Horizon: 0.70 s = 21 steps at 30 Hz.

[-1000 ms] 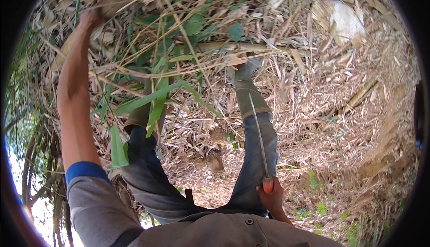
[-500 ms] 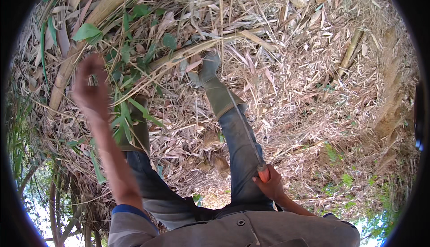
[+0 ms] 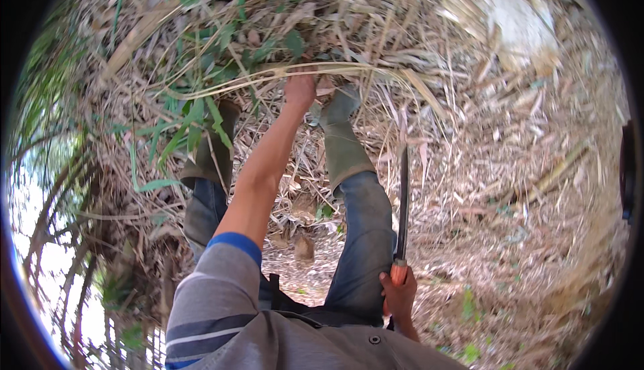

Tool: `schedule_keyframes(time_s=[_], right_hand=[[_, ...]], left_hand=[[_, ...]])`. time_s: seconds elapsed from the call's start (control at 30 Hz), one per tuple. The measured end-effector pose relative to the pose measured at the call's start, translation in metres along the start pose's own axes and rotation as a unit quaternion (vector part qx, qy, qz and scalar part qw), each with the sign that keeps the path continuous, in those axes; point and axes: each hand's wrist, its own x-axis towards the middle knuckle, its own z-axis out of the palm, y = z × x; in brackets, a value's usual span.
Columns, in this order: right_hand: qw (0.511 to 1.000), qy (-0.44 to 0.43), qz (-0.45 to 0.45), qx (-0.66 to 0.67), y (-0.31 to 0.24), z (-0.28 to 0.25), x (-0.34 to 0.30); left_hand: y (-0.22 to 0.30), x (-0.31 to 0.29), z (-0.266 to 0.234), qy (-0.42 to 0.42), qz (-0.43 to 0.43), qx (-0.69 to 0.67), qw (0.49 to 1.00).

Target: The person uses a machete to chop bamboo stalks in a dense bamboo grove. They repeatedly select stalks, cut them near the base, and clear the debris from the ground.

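Observation:
My right hand [image 3: 401,293] is wrapped round the orange handle of a machete [image 3: 403,202]. Its long, narrow dark blade points away from me, upright beside my right thigh. My left arm reaches forward between my legs, and my left hand [image 3: 300,92] is closed at a long, bent dry stalk [image 3: 258,77] lying across the litter in front of my boots. The fingertips are partly hidden at the stalk. Green leafy shoots [image 3: 194,125] stand left of that hand, around my left boot.
My two olive-green boots [image 3: 347,148] are planted in dry leaf litter. A thick dry cane [image 3: 137,40] lies at the far left, a pale whitish slab [image 3: 515,24] at the far right. A small brown stump [image 3: 304,248] sits between my legs; another cane [image 3: 560,169] lies right.
My left hand has moved from the left side to the stalk in front of my boots. The machete blade has swung from across my right leg to the right of it.

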Motion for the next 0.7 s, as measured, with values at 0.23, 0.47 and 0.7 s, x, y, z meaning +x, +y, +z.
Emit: schedule_keyframes(time_s=[0.23,0.47,0.7], right_hand=[[1.000,-0.010,-0.016,0.005,0.008,-0.019,0.018],[0.997,0.005,-0.056,0.049,0.016,-0.018,0.003],[0.973,0.128,-0.131,0.139,0.028,-0.038,-0.014]], left_hand=[[0.018,0.013,0.031,-0.093,-0.004,0.140,0.986],[0.062,-0.049,0.036,-0.107,0.098,0.156,0.977],[0.103,-0.100,-0.077,-0.018,0.089,-0.119,0.989]])
